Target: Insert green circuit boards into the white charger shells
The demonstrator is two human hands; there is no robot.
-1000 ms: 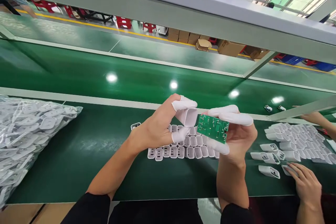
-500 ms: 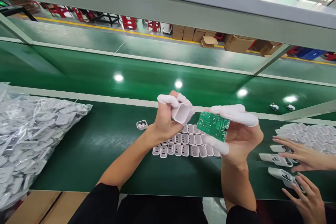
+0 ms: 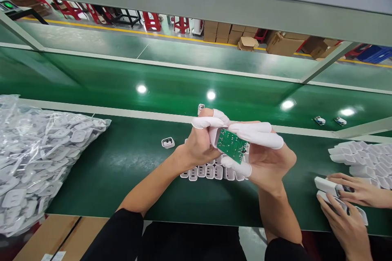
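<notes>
My left hand (image 3: 199,142), in white finger covers, is closed around a white plastic housing (image 3: 213,136), open end facing right. Between the covered fingers and thumb of my right hand (image 3: 269,153) is a green circuit board (image 3: 232,145), solder side up. The board's left end is at the housing's mouth; how far it reaches inside, I cannot tell. Rows of white housings (image 3: 210,172) stand on the green bench under my hands, partly hidden by them. Left of them sits one housing with dark parts inside (image 3: 168,143). Another small housing (image 3: 201,108) shows just beyond my left hand.
A clear bag of white plastic parts (image 3: 61,151) lies at the left. On the right, a co-worker's hands (image 3: 349,216) hold white housings beside a stack of housings (image 3: 367,159). Two small assemblies (image 3: 319,120) lie at the back right. A shelf beam (image 3: 196,0) crosses above.
My right hand has moved left with the circuit board, bringing it from apart to the housing's mouth. The co-worker's hands have closed on housings. The view has shifted slightly.
</notes>
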